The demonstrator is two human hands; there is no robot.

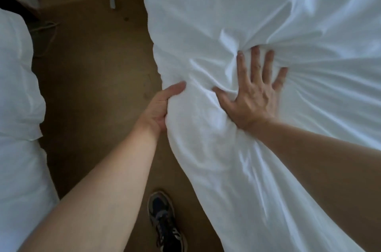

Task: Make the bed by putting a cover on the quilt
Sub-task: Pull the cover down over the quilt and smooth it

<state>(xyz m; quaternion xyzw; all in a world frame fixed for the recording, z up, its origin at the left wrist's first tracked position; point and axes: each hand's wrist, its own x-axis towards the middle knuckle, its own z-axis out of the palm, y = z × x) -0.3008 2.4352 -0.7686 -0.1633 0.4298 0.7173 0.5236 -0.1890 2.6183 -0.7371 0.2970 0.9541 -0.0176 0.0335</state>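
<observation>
Nearest, a shoe (162, 218) is planted on the brown floor (92, 97), just beside the drooping edge of the white cover (226, 14), which hangs off the side of the bed toward it. It is judged that this hanging fabric could be trodden on, or dragged onto the floor, if more of it is drawn outward.

Further up, the thick edge of the cover is gripped by the left hand (162, 105). The thumb is laid over the top of the fold and the fingers are curled beneath it, out of sight. Just beside it, the right hand (253, 93) is pressed flat on the cover with fingers straight and spread wide. Nothing is held by it, and creases are fanned out from under its fingertips.

The quilt cannot be told apart from the cover and is presumed to lie inside the bulk. If the edge is tugged while the palm is lifted, the filling may be shifted and left bunched.

Beyond, the cover is seen rumpled across the bed. Other white bedding (16, 107) is seen at the far left.
</observation>
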